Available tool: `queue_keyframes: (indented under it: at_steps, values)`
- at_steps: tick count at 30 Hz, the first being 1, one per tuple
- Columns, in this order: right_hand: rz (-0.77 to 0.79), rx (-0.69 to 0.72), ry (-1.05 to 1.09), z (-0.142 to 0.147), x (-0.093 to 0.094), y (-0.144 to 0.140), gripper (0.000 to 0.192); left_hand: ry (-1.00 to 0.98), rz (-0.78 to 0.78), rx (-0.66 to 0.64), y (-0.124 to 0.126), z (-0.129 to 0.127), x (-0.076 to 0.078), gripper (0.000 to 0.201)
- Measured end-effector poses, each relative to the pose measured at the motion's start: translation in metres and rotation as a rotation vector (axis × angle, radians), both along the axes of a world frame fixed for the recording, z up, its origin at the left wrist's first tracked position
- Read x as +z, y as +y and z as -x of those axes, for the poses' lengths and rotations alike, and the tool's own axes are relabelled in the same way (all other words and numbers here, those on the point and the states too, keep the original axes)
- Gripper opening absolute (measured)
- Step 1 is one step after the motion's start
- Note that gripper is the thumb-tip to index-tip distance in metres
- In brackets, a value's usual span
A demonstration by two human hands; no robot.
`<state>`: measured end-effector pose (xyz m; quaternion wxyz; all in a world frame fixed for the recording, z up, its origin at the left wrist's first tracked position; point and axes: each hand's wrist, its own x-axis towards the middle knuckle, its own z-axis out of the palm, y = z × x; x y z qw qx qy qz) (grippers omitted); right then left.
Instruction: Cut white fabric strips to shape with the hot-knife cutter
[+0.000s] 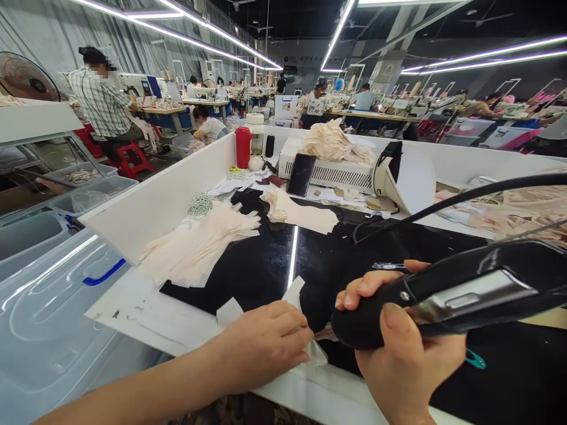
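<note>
My right hand [405, 360] grips a black corded hand tool [447, 295] with a metal blade part, its rounded nose pointing left just above the black work surface [266, 265]. My left hand [266, 342] lies fingers down on a small pale fabric piece [290, 295] at the table's front edge, right beside the tool's nose. The tool's black cable [465, 198] arcs up and off to the right.
Stacks of pale cut fabric [199, 245] lie left and further back [301, 213]. A phone [301, 175], a white machine [336, 171], a red bottle [243, 146] stand at the back. White partition walls enclose the table. Clear plastic bins [48, 307] at left. People work beyond.
</note>
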<state>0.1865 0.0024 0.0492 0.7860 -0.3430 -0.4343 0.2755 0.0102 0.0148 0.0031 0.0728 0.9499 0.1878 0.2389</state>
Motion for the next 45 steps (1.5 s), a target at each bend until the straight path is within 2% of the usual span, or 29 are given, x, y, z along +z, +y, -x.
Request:
queue_keyframes:
  at_steps: [5,16,21,31,37,40,45]
  values:
    - [-0.011,0.02,-0.016,-0.001,-0.004,-0.003,0.04,0.035,-0.019,-0.006,0.002,0.006,-0.007,0.015]
    - [-0.012,0.031,0.02,0.007,-0.004,-0.001,0.043,0.014,-0.018,0.022,0.0,0.013,-0.002,0.021]
    - [-0.015,0.032,0.073,0.013,-0.001,0.005,0.042,0.031,0.03,0.038,0.001,0.017,-0.004,0.023]
    - [0.016,-0.005,0.031,0.017,-0.004,0.01,0.034,0.034,0.04,0.062,-0.001,0.018,-0.007,0.024]
    - [-0.022,0.042,0.039,0.018,-0.006,0.016,0.036,0.035,0.033,0.075,0.0,0.018,-0.009,0.022]
    - [-0.01,0.031,0.002,0.018,-0.008,0.017,0.036,0.058,0.013,0.103,-0.006,0.016,-0.008,0.025]
    - [0.009,0.041,0.001,0.016,-0.007,0.012,0.032,0.09,-0.034,0.109,-0.024,0.013,-0.006,0.04]
